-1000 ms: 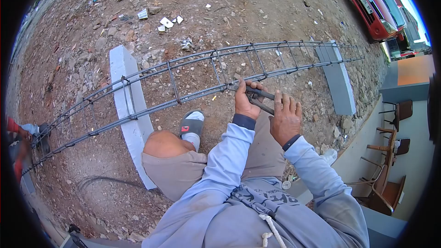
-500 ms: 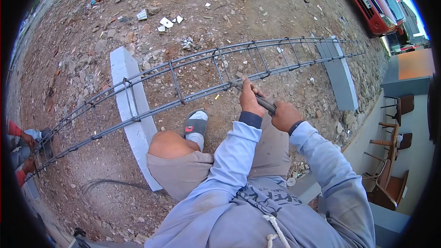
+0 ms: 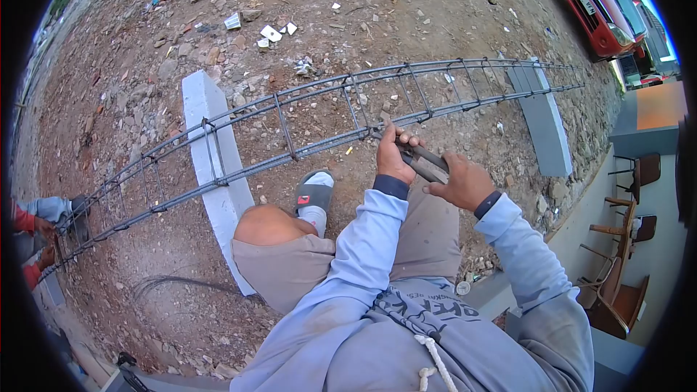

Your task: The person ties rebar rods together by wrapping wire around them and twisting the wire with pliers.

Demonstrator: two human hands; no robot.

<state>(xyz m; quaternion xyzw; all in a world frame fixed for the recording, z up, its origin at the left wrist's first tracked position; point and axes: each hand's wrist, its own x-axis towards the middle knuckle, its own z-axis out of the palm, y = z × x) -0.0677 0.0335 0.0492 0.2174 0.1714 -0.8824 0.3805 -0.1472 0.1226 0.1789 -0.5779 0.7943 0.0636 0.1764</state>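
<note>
- My right hand point(image 3: 465, 180) clamps the spread handles of dark pincers point(image 3: 430, 157), just on the near side of the rebar cage point(image 3: 319, 147).
- My left hand point(image 3: 395, 156) curls around their head beside the cage; what its fingertips pinch, I cannot tell.
- A co-worker's hands point(image 3: 46, 229) work at the cage's left end.

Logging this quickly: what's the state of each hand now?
Left hand: holding the pliers near their head.
Right hand: loosely holding their handles, which are spread apart.

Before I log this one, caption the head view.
Both hands on a dark plier-like tool at a steel rebar cage spanning pale blocks.
</note>
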